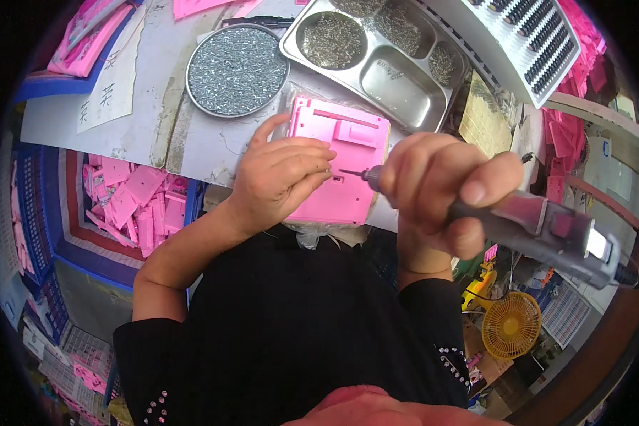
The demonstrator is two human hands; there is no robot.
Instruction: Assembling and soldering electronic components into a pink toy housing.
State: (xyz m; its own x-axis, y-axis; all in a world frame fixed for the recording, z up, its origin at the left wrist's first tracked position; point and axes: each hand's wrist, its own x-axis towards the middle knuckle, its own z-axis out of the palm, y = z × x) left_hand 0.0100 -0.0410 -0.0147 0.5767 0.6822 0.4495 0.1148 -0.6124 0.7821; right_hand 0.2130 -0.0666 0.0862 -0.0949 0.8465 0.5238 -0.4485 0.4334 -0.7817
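A flat pink plastic panel (328, 202) with a raised block and a long slot lies in front of me, on what looks like plastic wrapping at the table's edge. My left hand (277, 170) rests over its left side. Thumb and fingers are pinched together near the panel's middle; anything between them is too small to name. In my right hand (437, 188) is a dark electric screwdriver (547, 231), gripped by its body and held tilted. Its thin bit points left, close to my left fingertips, above a small hole area in the panel.
Beyond the panel stand a round dish of silvery screws (238, 71) and a metal compartment tray (397, 89) with small fasteners. A white rack of black pieces (539, 50) is at far right. Pink parts fill a blue crate (131, 202) at left. A yellow fan (511, 325) stands lower right.
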